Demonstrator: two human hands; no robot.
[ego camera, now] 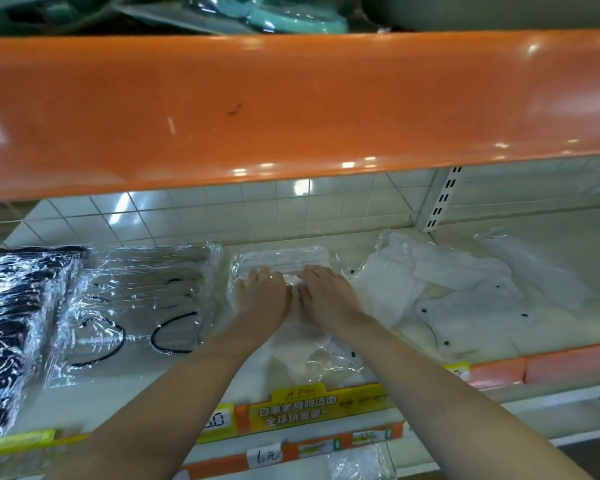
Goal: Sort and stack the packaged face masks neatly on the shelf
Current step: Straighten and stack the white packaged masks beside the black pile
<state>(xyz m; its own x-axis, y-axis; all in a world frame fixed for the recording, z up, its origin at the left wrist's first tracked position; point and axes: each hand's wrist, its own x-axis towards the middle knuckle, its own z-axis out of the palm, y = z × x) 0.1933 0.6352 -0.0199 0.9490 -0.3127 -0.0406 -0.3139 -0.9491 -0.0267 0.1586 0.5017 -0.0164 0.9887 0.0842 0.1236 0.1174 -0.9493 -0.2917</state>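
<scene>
A clear packet of white face masks [280, 259] lies in the middle of the white shelf [174, 386]. My left hand [262, 294] and my right hand [326, 296] rest side by side, palms down, on its near part, fingers spread flat. More white mask packets [322, 358] lie under my wrists. To the left lie packets of grey masks with black ear loops [139, 299], and black mask packets [11, 323] at the far left. Loose white masks [464, 289] sprawl untidily on the right.
A wide orange shelf edge [291, 109] hangs overhead and hides the upper part of the bay. Yellow and orange price labels [302, 410] line the front rail. A slotted upright [440, 199] stands at the back right. Teal packaged goods [291, 15] sit on the shelf above.
</scene>
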